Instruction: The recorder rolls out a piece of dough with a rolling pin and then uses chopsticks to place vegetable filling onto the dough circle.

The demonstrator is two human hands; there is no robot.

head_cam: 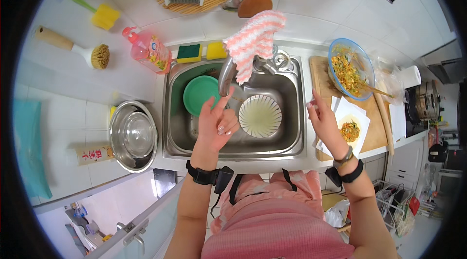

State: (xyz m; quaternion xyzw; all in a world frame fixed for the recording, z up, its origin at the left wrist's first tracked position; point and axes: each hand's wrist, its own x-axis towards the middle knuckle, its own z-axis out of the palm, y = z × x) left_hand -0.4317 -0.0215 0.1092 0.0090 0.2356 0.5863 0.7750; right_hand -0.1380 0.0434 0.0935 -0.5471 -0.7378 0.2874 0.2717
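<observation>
My left hand (pixel 219 122) is over the stainless steel sink (pixel 233 155), its thumb and index finger extended and the other fingers curled, holding nothing visible. The index fingertip overlaps the spout of the faucet (pixel 225 76); whether they touch I cannot tell. Beneath lie a green plastic basin (pixel 199 93) and a white bowl with dark stripes (pixel 259 116) holding cloudy liquid. To the right of the sink, my right hand (pixel 323 118) hovers with loosely bent fingers, seemingly bare. Beside it, white paper sheets (pixel 359 113) carry a round wrapper topped with chopped filling (pixel 349 131).
A pink-striped cloth (pixel 255 41) drapes over the faucet. A glass bowl of filling (pixel 348 71) stands on the wooden cutting board (pixel 377 135), with a rolling pin (pixel 383 120) at its right. Left are a steel basin (pixel 155 138) and a pink soap bottle (pixel 149 52). Sponges (pixel 189 53) line the back.
</observation>
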